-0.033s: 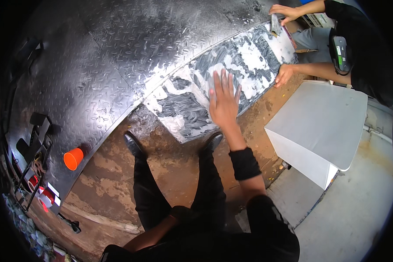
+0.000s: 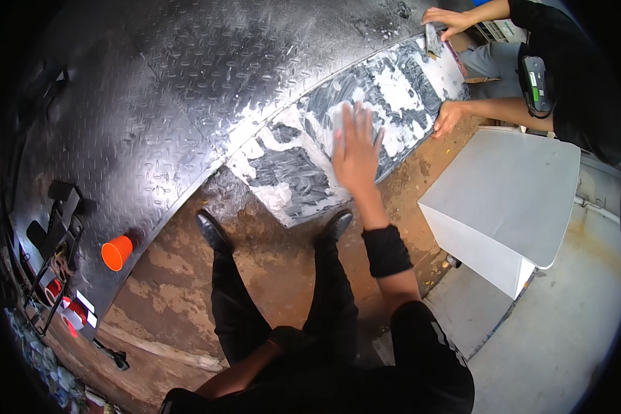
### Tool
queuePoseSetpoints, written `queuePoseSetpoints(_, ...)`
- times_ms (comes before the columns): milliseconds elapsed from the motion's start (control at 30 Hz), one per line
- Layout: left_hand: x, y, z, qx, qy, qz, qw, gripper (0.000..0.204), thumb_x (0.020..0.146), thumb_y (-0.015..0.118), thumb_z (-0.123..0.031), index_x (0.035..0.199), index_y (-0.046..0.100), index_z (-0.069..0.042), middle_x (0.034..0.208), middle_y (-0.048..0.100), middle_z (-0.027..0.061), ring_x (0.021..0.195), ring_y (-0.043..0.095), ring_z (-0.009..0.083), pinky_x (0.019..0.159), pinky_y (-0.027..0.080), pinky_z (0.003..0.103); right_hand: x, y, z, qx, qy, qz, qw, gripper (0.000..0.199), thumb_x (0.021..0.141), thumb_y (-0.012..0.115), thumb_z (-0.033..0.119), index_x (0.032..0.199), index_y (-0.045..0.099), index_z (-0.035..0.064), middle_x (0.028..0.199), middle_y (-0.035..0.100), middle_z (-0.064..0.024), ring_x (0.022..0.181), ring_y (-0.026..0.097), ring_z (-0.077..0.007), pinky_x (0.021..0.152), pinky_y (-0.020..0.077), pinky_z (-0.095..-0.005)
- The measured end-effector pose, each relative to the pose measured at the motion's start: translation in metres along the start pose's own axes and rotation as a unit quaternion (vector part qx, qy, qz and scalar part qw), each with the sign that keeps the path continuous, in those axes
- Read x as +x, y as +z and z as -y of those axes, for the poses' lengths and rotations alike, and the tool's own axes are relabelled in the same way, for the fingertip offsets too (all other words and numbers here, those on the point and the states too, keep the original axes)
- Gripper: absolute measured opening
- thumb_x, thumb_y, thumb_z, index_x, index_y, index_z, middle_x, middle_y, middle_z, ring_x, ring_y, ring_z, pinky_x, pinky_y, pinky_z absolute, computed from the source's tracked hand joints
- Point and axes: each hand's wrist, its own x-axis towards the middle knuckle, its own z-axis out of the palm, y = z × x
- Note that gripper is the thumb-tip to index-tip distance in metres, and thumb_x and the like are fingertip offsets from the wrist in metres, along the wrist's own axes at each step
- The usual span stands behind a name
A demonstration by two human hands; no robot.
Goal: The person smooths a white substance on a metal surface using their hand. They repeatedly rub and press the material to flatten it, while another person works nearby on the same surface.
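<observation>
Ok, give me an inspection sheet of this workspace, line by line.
Surface: dark diamond-plate metal sheet, one strip of it smeared with white paste.
Job's things: the paste-covered strip; a co-worker holds a scraper at its far end.
Clutter: orange cup on the plate; black tools and red-and-white items at the left edge.
Hands: right hand open, fingers spread over the strip; left hand down near the body, state unclear. Co-worker's hands at the strip.
Cables: nothing seen.
Surroundings: white box to the right, brown stained floor.
</observation>
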Motion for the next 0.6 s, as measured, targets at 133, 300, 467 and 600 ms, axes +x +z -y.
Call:
queuePoseSetpoints(133, -0.004, 0.005, -0.001, 0.036, 0.027, 0.023, 0.999, 0.054, 0.104, 0.031, -0.05, 0.112, 0.07, -0.014, 0.109, 0.072, 0.0139, 0.097, 0.069, 0.0335, 0.088, 0.052, 0.047, 0.054, 0.015, -0.006, -0.017, 0.04, -0.057, 0.997, 0.058, 0.106, 0.023, 0.041, 0.157, 0.027, 0.0149, 0.162, 0.023, -0.0163, 0.15, 0.021, -0.0376, 0.12, 0.0072, -0.0608)
queuePoseSetpoints(300, -0.002, -0.012, 0.0, 0.004, 0.008, -0.007, 1.0, 0.048, 0.103, 0.036, -0.046, 0.109, 0.07, -0.014, 0.101, 0.072, 0.0127, 0.091, 0.07, 0.034, 0.078, 0.054, 0.048, -0.004, 0.0, 0.005, 0.053, -0.053, 0.077, 0.994, 0.06, 0.105, 0.025, 0.043, 0.158, 0.024, 0.0158, 0.164, 0.02, -0.013, 0.151, 0.018, -0.0341, 0.121, 0.006, -0.0562)
queuePoseSetpoints(467, 0.007, 0.03, 0.027, 0.208, 0.103, -0.05, 0.971, 0.033, 0.103, 0.041, -0.033, 0.123, 0.064, -0.022, 0.09, 0.071, 0.011, 0.078, 0.071, 0.0298, 0.061, 0.055, 0.047, 0.086, 0.007, -0.025, -0.013, 0.074, -0.056, 0.996, 0.058, 0.105, 0.024, 0.038, 0.158, 0.024, 0.0117, 0.163, 0.02, -0.0157, 0.151, 0.017, -0.0351, 0.121, 0.0081, -0.0573)
queuePoseSetpoints(600, 0.012, 0.019, 0.03, 0.158, 0.153, -0.108, 0.97, 0.032, 0.101, 0.044, -0.029, 0.129, 0.06, -0.027, 0.082, 0.07, 0.0083, 0.07, 0.069, 0.0268, 0.054, 0.054, 0.045, -0.006, 0.01, -0.001, 0.016, -0.039, 0.008, 0.999, 0.058, 0.105, 0.027, 0.037, 0.157, 0.026, 0.0104, 0.162, 0.023, -0.0164, 0.15, 0.02, -0.0383, 0.12, 0.0112, -0.0588)
